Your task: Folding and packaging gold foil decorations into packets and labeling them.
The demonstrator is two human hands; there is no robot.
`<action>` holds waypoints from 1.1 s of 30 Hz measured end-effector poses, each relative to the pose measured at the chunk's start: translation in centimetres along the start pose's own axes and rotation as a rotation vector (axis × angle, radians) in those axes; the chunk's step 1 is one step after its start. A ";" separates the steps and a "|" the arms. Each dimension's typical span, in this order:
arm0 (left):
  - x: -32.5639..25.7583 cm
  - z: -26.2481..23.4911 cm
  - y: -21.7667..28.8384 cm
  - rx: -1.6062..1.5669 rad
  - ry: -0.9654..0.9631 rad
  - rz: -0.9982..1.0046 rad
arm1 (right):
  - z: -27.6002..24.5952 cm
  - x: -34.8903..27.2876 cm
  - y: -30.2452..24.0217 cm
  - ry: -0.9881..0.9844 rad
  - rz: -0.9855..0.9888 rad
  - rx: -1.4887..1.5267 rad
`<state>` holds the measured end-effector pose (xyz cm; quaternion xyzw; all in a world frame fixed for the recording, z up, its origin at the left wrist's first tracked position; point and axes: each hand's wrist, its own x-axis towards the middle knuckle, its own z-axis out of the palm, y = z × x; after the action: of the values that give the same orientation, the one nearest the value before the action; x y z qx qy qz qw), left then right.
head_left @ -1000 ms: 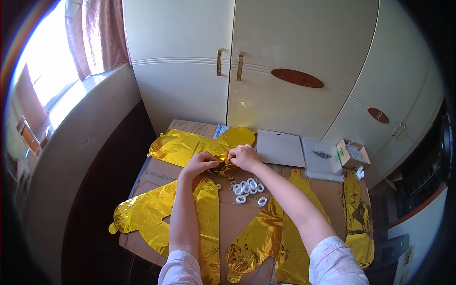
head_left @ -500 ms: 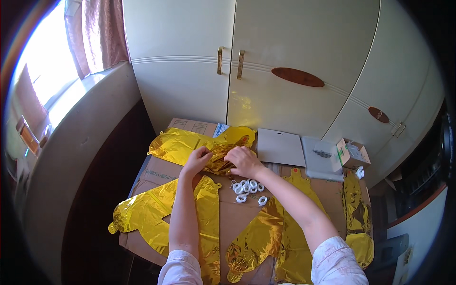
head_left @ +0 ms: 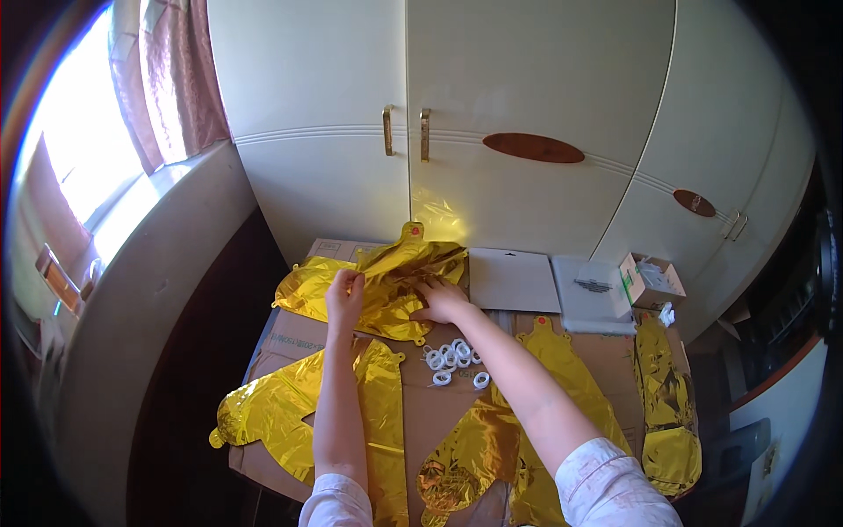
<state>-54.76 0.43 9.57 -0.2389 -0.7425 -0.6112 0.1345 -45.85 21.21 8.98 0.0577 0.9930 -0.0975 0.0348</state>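
Note:
At the far side of the cardboard, my left hand [head_left: 344,297] pinches the raised edge of a crumpled gold foil balloon [head_left: 391,307]. My right hand [head_left: 443,301] rests on the same balloon's right part, fingers spread and pressing on the foil. The foil stands up in folds between the two hands, and a tab with a red spot sticks up at its far end. Just nearer than my right hand lie several small white ribbon rolls [head_left: 452,354], two of them apart from the bunch.
Flat gold foil balloons lie at the near left [head_left: 382,422], near middle [head_left: 562,395] and right edge [head_left: 669,413]. Behind are a pale flat board [head_left: 514,279], a clear plastic packet [head_left: 593,294] and a small open box [head_left: 652,281]. A cream cabinet [head_left: 527,79] borders the far side.
The far balloon has been lifted and unfolded, its red-spotted tab now upright. My left hand has risen slightly with the edge; my right hand has flattened onto the foil. The view shifted a little.

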 end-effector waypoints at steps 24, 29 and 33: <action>16.0 -25.5 21.8 -0.227 0.429 0.697 | -1.7 -0.9 -1.8 -0.027 0.181 0.046; 10.4 -21.1 24.3 0.412 0.331 0.636 | -4.1 -6.1 -4.1 0.591 -0.055 0.471; 0.9 -15.2 28.6 0.341 0.118 0.612 | -7.3 -14.8 -3.4 1.051 -0.326 0.957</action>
<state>-42.05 -10.15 37.44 -0.3888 -0.7186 -0.4228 0.3920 -32.05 17.72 18.01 -0.0427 0.7233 -0.4842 -0.4905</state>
